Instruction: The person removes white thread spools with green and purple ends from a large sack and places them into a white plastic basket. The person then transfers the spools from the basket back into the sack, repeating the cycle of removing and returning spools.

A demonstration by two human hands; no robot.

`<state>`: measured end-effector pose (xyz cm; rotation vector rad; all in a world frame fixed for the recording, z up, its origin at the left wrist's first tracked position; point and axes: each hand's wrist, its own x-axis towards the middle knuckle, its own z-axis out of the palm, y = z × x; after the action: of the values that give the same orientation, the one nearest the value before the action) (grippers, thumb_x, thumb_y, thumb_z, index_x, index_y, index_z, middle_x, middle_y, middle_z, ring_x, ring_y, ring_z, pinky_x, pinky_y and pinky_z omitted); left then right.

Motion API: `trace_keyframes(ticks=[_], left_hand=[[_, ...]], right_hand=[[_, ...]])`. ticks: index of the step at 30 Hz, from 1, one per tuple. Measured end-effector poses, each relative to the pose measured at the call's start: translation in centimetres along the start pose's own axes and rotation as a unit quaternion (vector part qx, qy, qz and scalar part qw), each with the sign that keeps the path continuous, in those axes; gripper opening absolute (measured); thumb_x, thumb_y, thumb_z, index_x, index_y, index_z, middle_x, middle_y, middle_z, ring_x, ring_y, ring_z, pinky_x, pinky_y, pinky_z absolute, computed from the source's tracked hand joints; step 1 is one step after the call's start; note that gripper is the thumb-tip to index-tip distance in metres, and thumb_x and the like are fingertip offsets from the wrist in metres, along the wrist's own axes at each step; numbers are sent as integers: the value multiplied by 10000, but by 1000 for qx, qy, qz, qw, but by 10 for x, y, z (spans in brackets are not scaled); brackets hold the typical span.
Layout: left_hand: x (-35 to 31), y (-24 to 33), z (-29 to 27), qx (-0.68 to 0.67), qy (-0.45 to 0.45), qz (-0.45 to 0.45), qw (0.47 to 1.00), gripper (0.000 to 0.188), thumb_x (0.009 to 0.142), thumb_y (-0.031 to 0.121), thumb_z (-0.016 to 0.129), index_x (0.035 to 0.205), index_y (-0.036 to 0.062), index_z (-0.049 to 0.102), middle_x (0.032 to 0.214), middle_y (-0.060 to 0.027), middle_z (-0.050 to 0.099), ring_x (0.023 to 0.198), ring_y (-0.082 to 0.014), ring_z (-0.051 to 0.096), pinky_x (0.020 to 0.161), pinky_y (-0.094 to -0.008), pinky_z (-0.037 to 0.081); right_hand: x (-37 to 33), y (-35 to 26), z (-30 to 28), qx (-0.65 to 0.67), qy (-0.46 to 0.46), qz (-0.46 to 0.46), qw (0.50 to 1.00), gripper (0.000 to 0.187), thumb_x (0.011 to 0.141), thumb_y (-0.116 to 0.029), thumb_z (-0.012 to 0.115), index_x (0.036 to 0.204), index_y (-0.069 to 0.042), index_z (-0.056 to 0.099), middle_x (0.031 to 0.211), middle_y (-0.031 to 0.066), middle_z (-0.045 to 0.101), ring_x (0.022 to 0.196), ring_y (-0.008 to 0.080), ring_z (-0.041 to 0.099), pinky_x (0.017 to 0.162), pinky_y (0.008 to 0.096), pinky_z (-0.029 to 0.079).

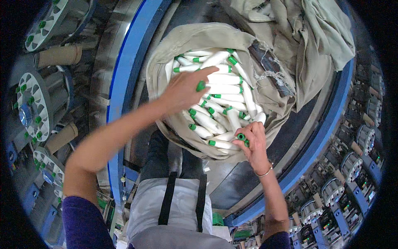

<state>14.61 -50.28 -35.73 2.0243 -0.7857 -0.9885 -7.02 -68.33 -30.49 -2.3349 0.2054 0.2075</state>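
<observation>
A wide cloth sack, open at the top, holds a heap of white yarn bobbins with green tube ends. Over the left part of the heap is my left hand, its index finger stretched to the right. A green tube end pokes out between its thumb and fingers; the rest of that bobbin is hidden. At the sack's lower right rim, my right hand is closed around yarn bobbins, with green tube ends showing at its fingers. A thin bracelet circles the right wrist.
More beige cloth lies heaped behind and right of the sack, with bobbins in a fold. Curved blue rails run along both sides. Machines with round bobbin holders stand at the left, others at the right. A grey apron covers my front.
</observation>
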Motion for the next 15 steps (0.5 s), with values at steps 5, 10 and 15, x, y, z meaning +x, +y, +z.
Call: trace_keyframes(ticks=[5, 10, 15], left_hand=[[-47, -7, 71, -671, 165, -411, 595, 685, 801, -5, 656, 1371, -15, 276, 1215, -182, 472, 1080, -307, 559, 888, -395, 548], [-5, -51, 133, -473, 256, -262, 801, 217, 904, 89, 506, 1115, 49, 534, 959, -83, 559, 861, -181, 544, 792, -323, 490], [90, -48, 144, -455, 384, -391, 702, 616, 874, 260, 575, 1397, 112, 284, 1395, -152, 266, 1239, -238, 352, 1045, -382, 312]], right_hand=[[2, -9, -1, 37, 159, 46, 985, 213, 722, -126, 730, 883, -43, 618, 833, 80, 465, 847, 263, 456, 794, 355, 385], [-9, 30, -2, 83, 275, 191, 939, 94, 816, -27, 576, 907, -29, 600, 925, 75, 524, 930, 215, 508, 895, 326, 389], [-7, 87, 14, 230, 304, 215, 899, 215, 974, -119, 480, 1101, 39, 553, 1181, 87, 536, 1114, 185, 483, 1047, 343, 339]])
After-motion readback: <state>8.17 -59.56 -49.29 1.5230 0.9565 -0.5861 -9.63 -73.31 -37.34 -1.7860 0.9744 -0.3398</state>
